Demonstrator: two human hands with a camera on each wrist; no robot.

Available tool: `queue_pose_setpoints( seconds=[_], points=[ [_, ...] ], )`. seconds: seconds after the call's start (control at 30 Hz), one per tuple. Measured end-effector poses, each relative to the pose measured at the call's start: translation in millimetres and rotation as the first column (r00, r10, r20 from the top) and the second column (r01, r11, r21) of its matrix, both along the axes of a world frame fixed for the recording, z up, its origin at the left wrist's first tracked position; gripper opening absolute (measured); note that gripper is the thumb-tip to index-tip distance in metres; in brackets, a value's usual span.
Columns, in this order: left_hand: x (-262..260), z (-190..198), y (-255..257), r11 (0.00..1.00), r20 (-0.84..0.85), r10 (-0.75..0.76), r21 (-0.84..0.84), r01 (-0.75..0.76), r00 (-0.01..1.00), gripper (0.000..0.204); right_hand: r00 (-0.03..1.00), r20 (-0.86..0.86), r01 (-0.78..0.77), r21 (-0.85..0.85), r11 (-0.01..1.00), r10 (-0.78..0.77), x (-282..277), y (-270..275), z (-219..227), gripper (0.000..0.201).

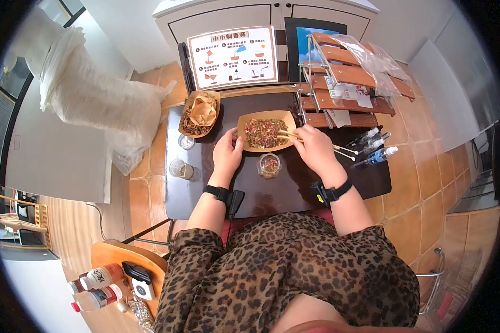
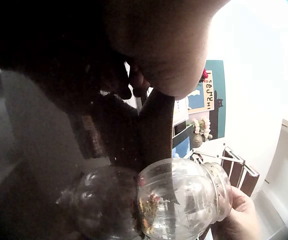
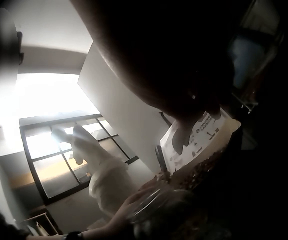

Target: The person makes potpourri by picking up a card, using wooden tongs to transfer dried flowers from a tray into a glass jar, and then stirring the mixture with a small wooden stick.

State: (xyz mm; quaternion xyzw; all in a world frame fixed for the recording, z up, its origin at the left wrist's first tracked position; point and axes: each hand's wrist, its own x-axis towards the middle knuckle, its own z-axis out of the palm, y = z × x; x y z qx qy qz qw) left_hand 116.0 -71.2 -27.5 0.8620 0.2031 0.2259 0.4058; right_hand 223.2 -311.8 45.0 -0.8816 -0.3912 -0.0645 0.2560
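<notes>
A brown paper tray (image 1: 266,147) of dried red and green bits is on the dark table. My left hand (image 1: 228,152) grips its left edge, with the thumb beside the near corner. Pale wooden sticks (image 1: 288,135) are pinched in my right hand (image 1: 315,149), their tips in the dried bits at the tray's right side. Just below the tray stands an uncovered clear jar (image 1: 269,165) with some of the same bits inside. The left wrist view shows the ribbed jar (image 2: 176,200) close up; in the right wrist view my right hand (image 3: 184,107) is dark, above the tray.
Another paper tray (image 1: 193,129) with dark bits and crumpled brown paper stands at the back left. Nearer are a small clear lid (image 1: 186,142) and a glass jar (image 1: 181,169). An instruction board (image 1: 233,58) stands behind, a wooden rack (image 1: 339,72) and spray bottles (image 1: 376,156) at the right.
</notes>
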Motion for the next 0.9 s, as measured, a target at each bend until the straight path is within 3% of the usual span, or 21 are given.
queue_pose_setpoints(
  seconds=[0.47, 0.73, 0.9],
  points=[
    [0.8, -2.8, 1.9, 1.0, 0.0, -0.014, 0.017, 0.014, 1.0, 0.033, 0.998, 0.055, 0.027, -0.172, 0.985, -0.017, 17.2, 46.5, -20.0, 0.015],
    [1.0, -3.6, 0.9, 1.0, 0.061, -0.006, 0.019, 0.005, 0.998, 0.031, 0.999, 0.043, 0.014, -0.028, 1.0, -0.013, 16.3, 34.1, -18.8, 0.012],
    [0.4, -0.6, 1.1, 1.0, 0.011, -0.016, -0.004, 0.016, 1.0, 0.032, 0.998, -0.04, 0.044, 0.012, 0.999, -0.043, 8.8, 24.5, 0.0, 0.014]
  ],
)
